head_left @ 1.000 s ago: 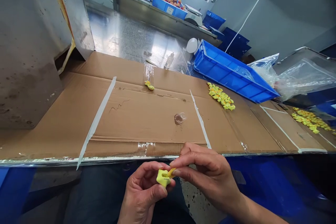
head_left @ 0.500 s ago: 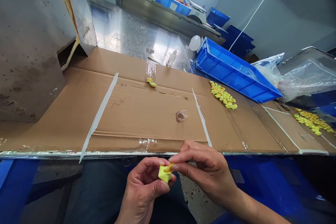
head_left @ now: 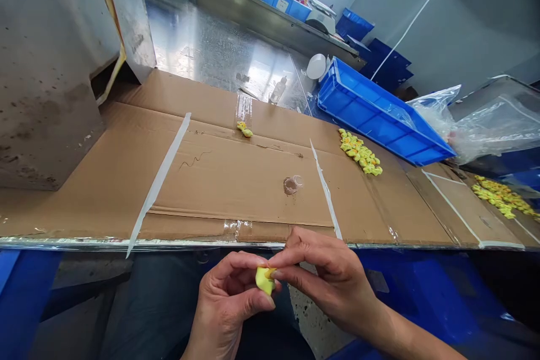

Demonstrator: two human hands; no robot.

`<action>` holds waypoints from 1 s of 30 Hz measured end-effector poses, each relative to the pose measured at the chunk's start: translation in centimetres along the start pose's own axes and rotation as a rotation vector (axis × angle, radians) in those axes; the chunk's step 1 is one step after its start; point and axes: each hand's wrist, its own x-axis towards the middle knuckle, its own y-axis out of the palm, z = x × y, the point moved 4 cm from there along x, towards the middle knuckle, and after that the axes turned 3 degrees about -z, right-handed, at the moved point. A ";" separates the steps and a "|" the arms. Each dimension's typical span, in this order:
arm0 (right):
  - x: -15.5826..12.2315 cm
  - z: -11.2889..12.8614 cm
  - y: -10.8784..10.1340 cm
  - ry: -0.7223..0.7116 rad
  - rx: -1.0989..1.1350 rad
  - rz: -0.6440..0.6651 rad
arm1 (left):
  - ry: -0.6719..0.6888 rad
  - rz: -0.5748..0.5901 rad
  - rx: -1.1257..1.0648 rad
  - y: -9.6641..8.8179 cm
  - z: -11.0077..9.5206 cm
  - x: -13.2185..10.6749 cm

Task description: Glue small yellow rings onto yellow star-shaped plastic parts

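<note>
My left hand (head_left: 225, 295) pinches a small soft-looking yellow toy piece (head_left: 264, 282) between thumb and fingers, just below the table's front edge. Thumb and forefinger of my right hand (head_left: 331, 270) are closed on a tiny orange piece (head_left: 269, 274), pressed against the yellow one's upper side. Fingertips hide most of the orange piece and the exact contact. Beyond my hands, a small yellow duck-like figure (head_left: 244, 129) lies on the cardboard. Nearer on the right stands a small clear cup (head_left: 297, 181) beside a round brown patch (head_left: 289, 185).
Cardboard (head_left: 236, 180) covers the table, with white tape strips (head_left: 162, 180) on it. A cluster of yellow pieces (head_left: 360, 152) lies right, before a blue crate (head_left: 383, 115). More yellow pieces (head_left: 502, 196) lie far right. A metal housing (head_left: 46, 79) stands left; a clear bottle (head_left: 277, 91) is behind.
My right fingers have moved slightly left and closer onto the yellow piece, covering more of the orange piece and the hollow seen before. The yellow piece has turned a little; the view has shifted slightly.
</note>
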 end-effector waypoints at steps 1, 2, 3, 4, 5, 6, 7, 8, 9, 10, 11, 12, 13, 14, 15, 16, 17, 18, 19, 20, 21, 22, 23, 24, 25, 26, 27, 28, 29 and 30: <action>0.0 0.1 0.0 -0.012 0.000 0.004 | 0.015 -0.015 0.007 0.0 -0.1 -0.1; 0.0 0.2 0.0 -0.025 0.004 0.006 | 0.030 -0.033 0.009 0.1 -0.2 -0.2; 0.0 0.2 0.1 -0.036 0.010 0.009 | 0.044 -0.050 0.010 0.2 -0.2 -0.3; -0.1 0.2 0.1 -0.046 0.015 0.014 | 0.055 -0.068 0.009 0.3 -0.3 -0.4; -0.1 0.2 0.2 -0.051 0.018 0.017 | 0.064 -0.086 0.007 0.4 -0.2 -0.5; -0.2 0.2 0.3 -0.052 0.017 0.019 | 0.073 -0.105 0.006 0.5 -0.2 -0.7; -0.3 0.1 0.4 -0.056 0.013 0.017 | 0.081 -0.123 0.008 0.6 -0.2 -0.8; -0.4 0.0 0.4 -0.061 0.006 0.011 | 0.088 -0.138 0.015 0.6 -0.1 -0.9; -0.5 0.0 0.5 -0.068 0.000 0.004 | 0.098 -0.152 0.022 0.7 -0.1 -0.9; -0.5 -0.1 0.6 -0.078 -0.006 -0.004 | 0.111 -0.167 0.030 0.6 -0.1 -0.9; -0.6 -0.1 0.7 -0.088 -0.009 -0.009 | 0.124 -0.178 0.036 0.6 -0.1 -0.9; -0.6 -0.2 0.8 -0.099 -0.012 -0.016 | 0.133 -0.187 0.040 0.5 -0.2 -0.9; -0.6 -0.2 0.8 -0.107 -0.015 -0.029 | 0.140 -0.194 0.045 0.3 -0.3 -0.8; -0.5 -0.2 0.8 -0.112 -0.017 -0.039 | 0.150 -0.200 0.052 0.2 -0.4 -0.7; -0.4 -0.2 0.8 -0.114 -0.015 -0.044 | 0.161 -0.202 0.063 0.1 -0.5 -0.6; -0.3 -0.2 0.8 -0.110 -0.012 -0.040 | 0.176 -0.201 0.079 0.0 -0.7 -0.6; -0.1 -0.2 0.8 -0.104 -0.009 -0.028 | 0.193 -0.197 0.093 -0.1 -0.9 -0.5; -0.1 -0.1 0.8 -0.102 -0.004 -0.013 | 0.213 -0.192 0.105 -0.1 -1.1 -0.5; 0.0 0.0 0.7 -0.103 0.000 0.001 | 0.232 -0.186 0.110 0.0 -1.3 -0.6; 0.0 0.1 0.7 -0.106 -0.001 0.008 | 0.249 -0.178 0.110 0.0 -1.5 -0.6; 0.0 0.3 0.7 -0.112 -0.002 0.006 | 0.268 -0.170 0.107 0.1 -1.6 -0.7; 0.0 0.4 0.7 -0.118 -0.005 0.003 | 0.292 -0.160 0.107 0.2 -1.7 -0.8; 0.0 0.6 0.6 -0.125 -0.006 -0.003 | 0.320 -0.146 0.112 0.4 -1.8 -1.0; 0.0 0.8 0.6 -0.132 -0.010 -0.005 | 0.351 -0.129 0.123 0.5 -1.9 -1.1; -0.1 0.9 0.6 -0.142 -0.015 -0.007 | 0.381 -0.110 0.139 0.6 -1.9 -1.2; -0.1 1.1 0.6 -0.155 -0.021 -0.006 | 0.408 -0.091 0.157 0.6 -1.9 -1.3; -0.2 1.2 0.6 -0.168 -0.026 -0.004 | 0.429 -0.072 0.175 0.6 -1.9 -1.4; -0.3 1.3 0.6 -0.182 -0.029 -0.001 | 0.443 -0.052 0.190 0.6 -1.9 -1.5; -0.3 1.4 0.6 -0.194 -0.027 0.002 | 0.454 -0.030 0.203 0.6 -1.9 -1.5; -0.4 1.4 0.6 -0.205 -0.022 0.005 | 0.465 -0.010 0.216 0.5 -1.9 -1.5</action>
